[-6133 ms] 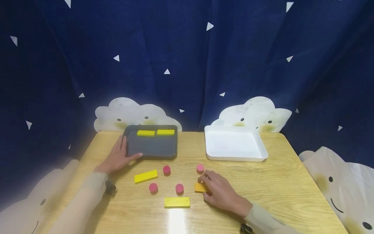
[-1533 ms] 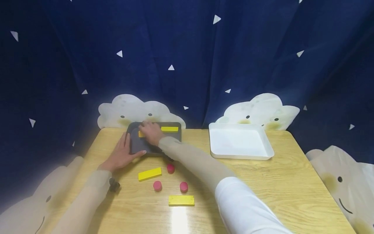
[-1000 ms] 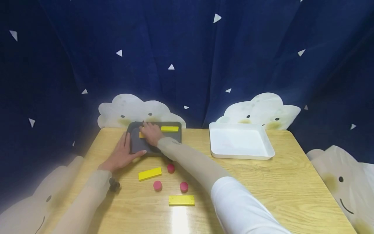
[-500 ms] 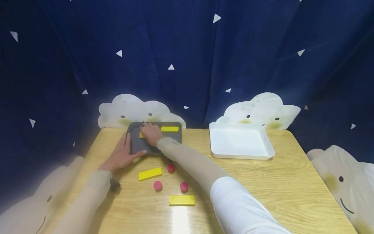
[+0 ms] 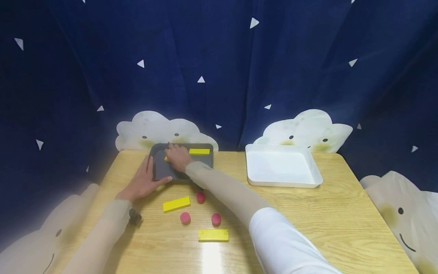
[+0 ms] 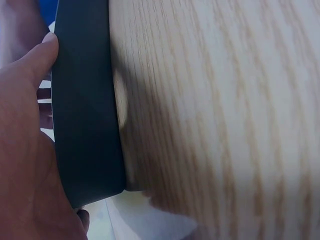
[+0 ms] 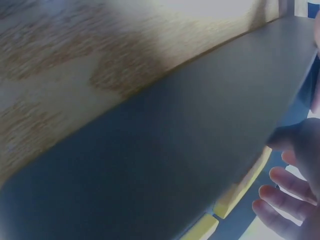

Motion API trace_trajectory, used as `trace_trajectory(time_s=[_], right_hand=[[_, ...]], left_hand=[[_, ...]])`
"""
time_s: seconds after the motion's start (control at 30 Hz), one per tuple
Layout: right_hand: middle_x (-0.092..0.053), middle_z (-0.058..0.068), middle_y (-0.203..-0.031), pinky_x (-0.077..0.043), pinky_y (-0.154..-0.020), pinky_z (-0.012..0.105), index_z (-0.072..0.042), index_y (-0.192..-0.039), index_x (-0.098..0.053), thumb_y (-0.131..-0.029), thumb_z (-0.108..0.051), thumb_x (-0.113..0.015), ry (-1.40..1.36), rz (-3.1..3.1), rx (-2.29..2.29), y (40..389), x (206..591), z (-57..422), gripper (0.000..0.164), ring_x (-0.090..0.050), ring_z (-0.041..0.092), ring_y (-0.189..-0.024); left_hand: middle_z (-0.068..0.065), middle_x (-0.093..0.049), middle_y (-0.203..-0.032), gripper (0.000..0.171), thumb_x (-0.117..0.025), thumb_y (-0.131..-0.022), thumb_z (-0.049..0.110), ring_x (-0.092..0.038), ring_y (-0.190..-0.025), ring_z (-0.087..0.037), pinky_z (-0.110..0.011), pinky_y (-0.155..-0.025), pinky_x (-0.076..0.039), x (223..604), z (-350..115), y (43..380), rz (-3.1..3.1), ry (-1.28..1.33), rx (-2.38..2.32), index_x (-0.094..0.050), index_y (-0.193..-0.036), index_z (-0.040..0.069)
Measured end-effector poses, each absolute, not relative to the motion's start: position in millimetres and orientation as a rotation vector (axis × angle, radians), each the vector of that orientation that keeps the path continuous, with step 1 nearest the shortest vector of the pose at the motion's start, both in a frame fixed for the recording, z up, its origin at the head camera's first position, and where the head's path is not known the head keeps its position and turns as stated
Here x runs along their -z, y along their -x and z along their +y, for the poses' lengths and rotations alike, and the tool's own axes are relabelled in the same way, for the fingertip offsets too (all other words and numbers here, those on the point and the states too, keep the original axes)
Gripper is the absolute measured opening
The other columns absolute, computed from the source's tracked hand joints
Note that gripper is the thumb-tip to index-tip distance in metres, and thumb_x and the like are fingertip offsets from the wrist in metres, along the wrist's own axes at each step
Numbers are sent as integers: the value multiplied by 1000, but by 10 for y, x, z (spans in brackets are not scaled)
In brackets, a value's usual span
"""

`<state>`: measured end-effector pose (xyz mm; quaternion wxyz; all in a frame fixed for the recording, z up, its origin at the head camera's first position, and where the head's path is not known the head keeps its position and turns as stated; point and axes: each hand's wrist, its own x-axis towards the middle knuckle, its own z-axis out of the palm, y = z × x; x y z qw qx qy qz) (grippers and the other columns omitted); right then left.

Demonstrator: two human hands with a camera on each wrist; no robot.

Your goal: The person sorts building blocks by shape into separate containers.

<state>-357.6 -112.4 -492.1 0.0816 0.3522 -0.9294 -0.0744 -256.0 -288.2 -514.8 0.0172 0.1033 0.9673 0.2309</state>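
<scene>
My left hand (image 5: 142, 182) rests on the near left corner of a dark grey tray (image 5: 164, 174). Its thumb lies along the front rim and its fingers stretch along the left side. Inside the tray, my right hand (image 5: 178, 156) pinches an orange block (image 5: 167, 158), mostly covered by the hand. Thumb and index stand close together at the block's end in the right wrist view; the other fingers spread loosely. A yellow block (image 5: 199, 151) lies to the right of this hand. In the left wrist view the left thumb presses the tray wall (image 6: 82, 100).
On the wooden table, two yellow blocks (image 5: 176, 204) (image 5: 213, 235) lie among three red discs (image 5: 200, 197) (image 5: 185, 218) (image 5: 216, 219). A white tray (image 5: 284, 185) stands at the right. A dark blue curtain (image 5: 219, 57) hangs behind.
From the table's middle, my right hand has carried the orange block into the dark tray, where the block has just tilted slightly. A pink disc is out of sight. My left hand stays put.
</scene>
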Motion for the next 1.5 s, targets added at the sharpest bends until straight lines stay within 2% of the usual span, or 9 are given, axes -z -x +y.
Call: trace_trajectory(time_s=[0.23, 0.43, 0.63, 0.9, 1.13, 1.5], right_hand=[[-64, 4, -134, -61, -90, 31, -15, -143, -64, -104, -27, -72, -1086, -2771, 186, 3515, 4793, -1045, 42, -64, 19, -119], [-67, 2, -120, -62, -84, 33, -14, -133, -68, -101, -27, -76, -1119, -2727, 15, 3514, 4726, -963, 35, -68, 18, -107], [-67, 1, -115, -60, -76, 30, -13, -127, -69, -97, -23, -80, -1134, -2711, -95, 3501, 4696, -808, 33, -66, 16, -100], [-67, 2, -122, -60, -82, 28, -13, -128, -70, -95, -22, -81, -1150, -2724, -178, 3334, 4616, -582, 36, -65, 17, -108], [-65, 1, -122, -59, -85, 27, -15, -131, -71, -97, -26, -80, -1108, -2756, -259, 3201, 4595, -357, 36, -64, 16, -109], [-65, 0, -118, -60, -76, 30, -17, -131, -72, -99, -36, -79, -1140, -2745, -295, 2879, 4439, 12, 38, -65, 17, -106]], left_hand=[[-33, 13, -174, 130, -59, -95, 78, 0, -161, -55, -69, -129, -12, 5148, -2865, 2556, 2999, -304, -702, 3, -167, -10], [-33, 15, -174, 130, -63, -95, 75, 0, -160, -57, -71, -128, -11, 5099, -2848, 2535, 2987, -298, -726, 2, -166, -12], [-34, 14, -173, 131, -61, -94, 77, -1, -160, -56, -70, -128, -12, 5135, -2860, 2564, 3010, -345, -726, 2, -166, -13], [-38, 9, -173, 131, -65, -94, 74, -3, -159, -58, -71, -128, -13, 5154, -2870, 2544, 3022, -344, -728, -1, -164, -15], [-37, 12, -172, 131, -63, -94, 75, -2, -159, -59, -72, -127, -11, 5147, -2851, 2538, 3019, -343, -740, 2, -165, -14], [-36, 14, -172, 131, -64, -95, 75, 1, -159, -59, -73, -126, -9, 5146, -2861, 2532, 2995, -328, -761, 6, -166, -11]])
